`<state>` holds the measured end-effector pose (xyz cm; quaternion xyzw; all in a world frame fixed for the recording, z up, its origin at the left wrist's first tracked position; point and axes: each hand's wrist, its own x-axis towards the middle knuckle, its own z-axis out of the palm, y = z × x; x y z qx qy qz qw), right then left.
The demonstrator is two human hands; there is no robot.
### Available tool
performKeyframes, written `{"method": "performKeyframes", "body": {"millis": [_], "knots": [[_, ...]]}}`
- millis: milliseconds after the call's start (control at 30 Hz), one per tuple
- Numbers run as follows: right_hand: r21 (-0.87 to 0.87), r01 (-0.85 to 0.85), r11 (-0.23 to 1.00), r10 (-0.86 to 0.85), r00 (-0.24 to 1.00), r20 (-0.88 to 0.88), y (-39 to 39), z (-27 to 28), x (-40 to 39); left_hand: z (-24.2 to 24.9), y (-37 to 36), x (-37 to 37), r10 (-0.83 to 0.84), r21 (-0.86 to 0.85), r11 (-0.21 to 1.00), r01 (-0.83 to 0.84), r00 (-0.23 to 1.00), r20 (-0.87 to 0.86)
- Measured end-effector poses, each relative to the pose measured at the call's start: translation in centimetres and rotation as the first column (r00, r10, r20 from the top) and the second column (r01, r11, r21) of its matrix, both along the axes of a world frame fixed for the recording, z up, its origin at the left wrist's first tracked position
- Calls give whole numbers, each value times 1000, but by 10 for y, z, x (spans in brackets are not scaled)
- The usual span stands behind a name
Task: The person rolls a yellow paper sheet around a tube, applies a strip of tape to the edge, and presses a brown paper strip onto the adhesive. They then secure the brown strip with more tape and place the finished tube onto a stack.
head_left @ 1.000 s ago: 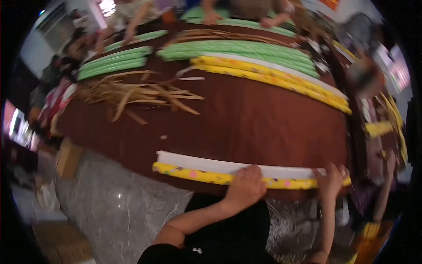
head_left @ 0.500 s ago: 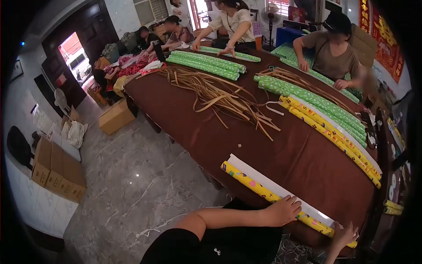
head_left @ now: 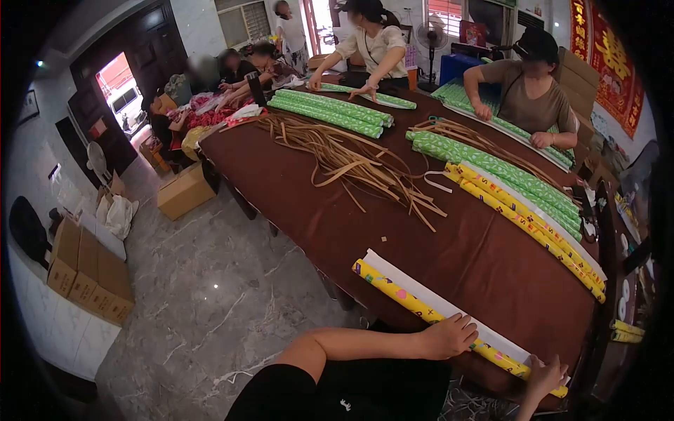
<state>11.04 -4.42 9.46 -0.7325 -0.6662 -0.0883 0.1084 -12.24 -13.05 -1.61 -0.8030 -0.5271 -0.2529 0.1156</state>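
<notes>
A yellow patterned wrapping paper roll [head_left: 393,289] lies along the near edge of the brown-covered table [head_left: 337,245]. Its white inner side shows as a long flap on the far side. My left hand [head_left: 449,337] is closed over the middle of the roll, fingertips resting on the white flap. Close to the roll's right end, my right hand [head_left: 545,379] grips the paper with curled fingers, its thumb against the white edge. Both palms' undersides are hidden.
Yellow rolls [head_left: 523,224] and green rolls [head_left: 498,165] lie farther right. A heap of brown strips [head_left: 351,161] spreads across the middle, with more green rolls [head_left: 330,112] behind. Co-workers handle green paper across the table. Cardboard boxes [head_left: 186,191] stand on the floor.
Both my hands keep nearly the same place on the yellow roll. The view has shifted slightly. At the far right, a co-worker's hands and green paper have moved a little.
</notes>
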Motion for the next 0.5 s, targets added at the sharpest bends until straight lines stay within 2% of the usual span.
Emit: {"method": "performKeyframes", "body": {"millis": [100, 300, 333, 500], "knots": [[10, -19, 1000, 19, 1000, -6, 9, -18, 9, -1, -3, -7, 14, 54, 998, -15, 1000, 22], [1, -119, 993, 119, 991, -59, 21, -53, 7, 2, -18, -42, 25, 41, 999, -25, 1000, 6], [209, -221, 953, 230, 973, -20, 21, -66, 4, 8, -23, -50, 25, 12, 1000, -25, 1000, -2], [277, -276, 920, 291, 957, -14, 20, -74, -37, 9, -41, -86, 76, -45, 996, -76, 997, -3]]}}
